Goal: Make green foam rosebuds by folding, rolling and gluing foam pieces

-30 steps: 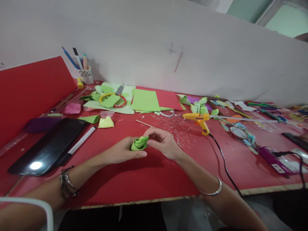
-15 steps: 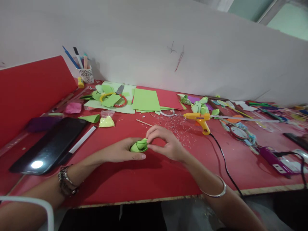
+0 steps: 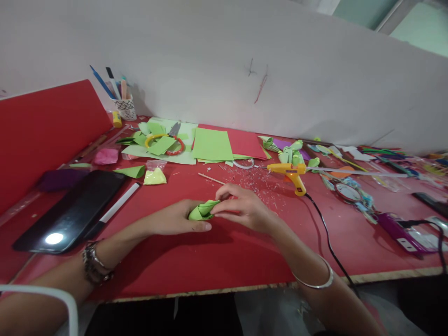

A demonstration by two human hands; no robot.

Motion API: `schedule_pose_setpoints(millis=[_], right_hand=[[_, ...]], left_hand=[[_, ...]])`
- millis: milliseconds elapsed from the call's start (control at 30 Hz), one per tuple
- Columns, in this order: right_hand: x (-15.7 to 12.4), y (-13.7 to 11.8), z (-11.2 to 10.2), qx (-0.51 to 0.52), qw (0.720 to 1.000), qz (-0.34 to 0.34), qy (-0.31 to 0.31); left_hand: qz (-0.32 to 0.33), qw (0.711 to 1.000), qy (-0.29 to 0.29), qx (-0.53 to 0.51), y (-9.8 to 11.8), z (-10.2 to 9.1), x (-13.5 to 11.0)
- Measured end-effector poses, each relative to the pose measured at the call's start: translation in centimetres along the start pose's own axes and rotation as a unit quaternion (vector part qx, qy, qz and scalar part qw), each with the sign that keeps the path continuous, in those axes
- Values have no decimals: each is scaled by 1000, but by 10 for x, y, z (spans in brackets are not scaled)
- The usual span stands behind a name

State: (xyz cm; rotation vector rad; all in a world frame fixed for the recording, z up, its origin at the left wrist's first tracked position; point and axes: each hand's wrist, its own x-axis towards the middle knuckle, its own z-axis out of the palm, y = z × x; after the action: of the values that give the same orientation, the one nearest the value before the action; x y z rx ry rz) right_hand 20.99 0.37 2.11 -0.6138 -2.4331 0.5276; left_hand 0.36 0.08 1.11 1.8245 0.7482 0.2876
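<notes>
A rolled piece of green paper (image 3: 202, 211), layered like a bud, is held low over the red tabletop. My left hand (image 3: 177, 218) closes round its left side, thumb stretched along the near edge. Against its right end, the fingers of my right hand (image 3: 241, 210) pinch a pointed paper edge; the fingertips are partly hidden behind the paper. A thin wooden stick (image 3: 212, 178) lies just beyond the hands. To the right, a yellow glue gun (image 3: 293, 176) with a long glue stick in its back rests on its side.
On the left lie a black phone (image 3: 73, 210), a white marker (image 3: 119, 203) and a bag of yellow stuff (image 3: 155, 175). Farther back are scissors (image 3: 175, 133) among green scraps, green sheets (image 3: 212, 144) and folded paper pieces (image 3: 292, 151). A purple power strip (image 3: 402, 233) sits right.
My right hand has shifted its fingers along the paper's right end. The paper's edge is now drawn out to a longer point toward the right. My left hand has barely moved.
</notes>
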Motion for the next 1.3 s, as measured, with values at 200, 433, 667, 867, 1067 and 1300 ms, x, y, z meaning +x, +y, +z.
schedule_pose_setpoints(millis=[200, 433, 667, 867, 1067, 1300], right_hand=[[0, -2, 0, -65, 998, -2, -14], [1, -4, 3, -114, 993, 11, -9], [5, -11, 3, -91, 989, 112, -15], [7, -11, 6, -78, 988, 133, -3], [7, -11, 7, -81, 988, 135, 2], [7, -12, 7, -86, 987, 134, 12]], left_hand=[[-14, 996, 42, 74, 1, 1, -1], [-27, 982, 92, 160, 2, 2, -2], [-22, 978, 114, 174, 1, 3, -2], [-20, 975, 126, 183, 0, 3, -2], [-23, 971, 132, 198, 1, 3, -3], [-10, 972, 136, 193, 2, 3, -3]])
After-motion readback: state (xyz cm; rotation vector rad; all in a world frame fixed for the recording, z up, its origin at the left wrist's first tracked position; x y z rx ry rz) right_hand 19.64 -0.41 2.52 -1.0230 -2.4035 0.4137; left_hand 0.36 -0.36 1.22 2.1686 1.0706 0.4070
